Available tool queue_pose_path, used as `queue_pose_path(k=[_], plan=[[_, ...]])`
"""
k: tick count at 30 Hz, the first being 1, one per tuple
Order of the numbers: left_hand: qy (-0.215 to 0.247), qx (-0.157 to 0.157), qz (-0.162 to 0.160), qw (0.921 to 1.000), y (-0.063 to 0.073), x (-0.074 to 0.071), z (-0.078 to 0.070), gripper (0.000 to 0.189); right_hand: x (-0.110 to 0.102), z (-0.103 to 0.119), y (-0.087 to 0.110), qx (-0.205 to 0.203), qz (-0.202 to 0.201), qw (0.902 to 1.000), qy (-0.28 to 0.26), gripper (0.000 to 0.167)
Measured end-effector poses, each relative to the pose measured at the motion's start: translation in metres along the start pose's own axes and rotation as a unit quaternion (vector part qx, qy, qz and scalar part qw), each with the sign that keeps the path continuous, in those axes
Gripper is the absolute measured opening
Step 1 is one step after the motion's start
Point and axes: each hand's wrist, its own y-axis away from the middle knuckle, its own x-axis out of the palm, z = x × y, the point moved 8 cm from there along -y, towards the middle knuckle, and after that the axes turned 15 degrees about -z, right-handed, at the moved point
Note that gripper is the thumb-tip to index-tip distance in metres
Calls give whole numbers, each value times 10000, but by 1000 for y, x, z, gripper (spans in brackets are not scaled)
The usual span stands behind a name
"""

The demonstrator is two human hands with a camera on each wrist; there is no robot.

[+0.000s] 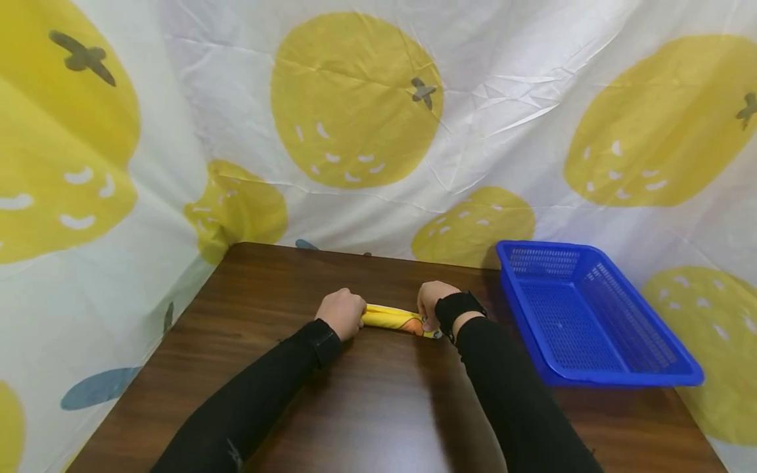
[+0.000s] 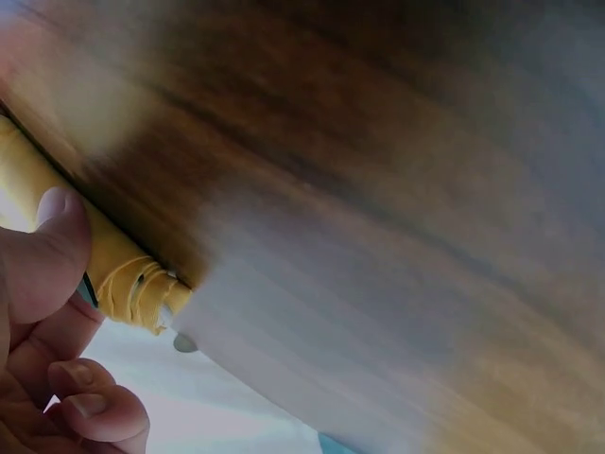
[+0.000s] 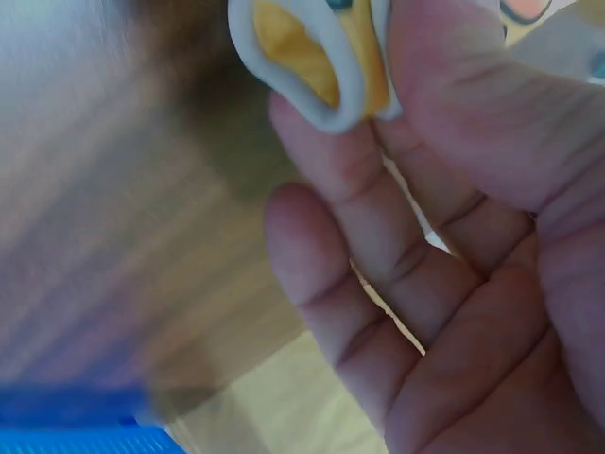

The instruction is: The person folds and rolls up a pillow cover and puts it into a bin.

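A yellow cloth (image 1: 387, 318) with an orange print lies rolled into a narrow strip on the brown table. At its left end my left hand (image 1: 343, 312) grips the roll. My right hand (image 1: 434, 302) pinches the other end. In the left wrist view, the thumb presses on the yellow cloth (image 2: 113, 251), whose end is bunched into folds. The right wrist view shows a white-edged, looped end of the cloth (image 3: 354, 76) between the thumb and fingers of my right hand (image 3: 425, 236). Exactly what kind of cloth it is cannot be told.
To the right on the brown table (image 1: 367, 407) stands a blue perforated plastic basket (image 1: 627, 379), close to my right forearm. White sheeting (image 1: 225, 98) printed with yellow fruit hangs behind the table and along its sides.
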Motion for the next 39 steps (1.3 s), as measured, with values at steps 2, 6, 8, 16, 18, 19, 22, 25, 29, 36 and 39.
queue_pose_path(k=[2, 6, 8, 16, 18, 19, 22, 25, 29, 36, 39], plan=[[52, 16, 52, 10000, 1, 1, -4, 13, 3, -3, 0, 50, 150, 9997, 191, 27], [15, 89, 0, 10000, 1, 2, -7, 9, 5, -7, 1, 181, 216, 9990, 349, 29], [4, 121, -20, 9999, -2, 3, -6, 8, 3, -7, 1, 209, 154, 9992, 304, 27], [261, 444, 377, 9980, -19, 18, 3, 11, -5, -4, 4, 171, -52, 9993, 327, 27], [401, 411, 697, 9959, -23, 24, 7, 12, -5, -3, 3, 149, -61, 9992, 354, 26], [460, 383, 909, 9941, -25, 25, 8, 12, -4, -3, 2, 124, -60, 9991, 389, 26], [614, 219, 1672, 9838, -31, 31, 14, 11, 0, -2, -1, 90, -39, 9990, 447, 25], [442, 327, 2476, 9673, -38, 41, 19, 12, 3, 1, -2, 81, -21, 9992, 391, 27], [-6, 808, 3232, 9429, -50, 77, 31, 20, 5, 4, -3, 191, -4, 9996, 229, 28], [-670, 944, 2424, 9633, -76, 141, 48, 24, 6, -6, -5, 138, 293, 9995, 48, 27], [-349, 895, 2853, 9536, -81, 133, 41, 27, 12, -20, -10, 50, 317, 9994, -151, 28]])
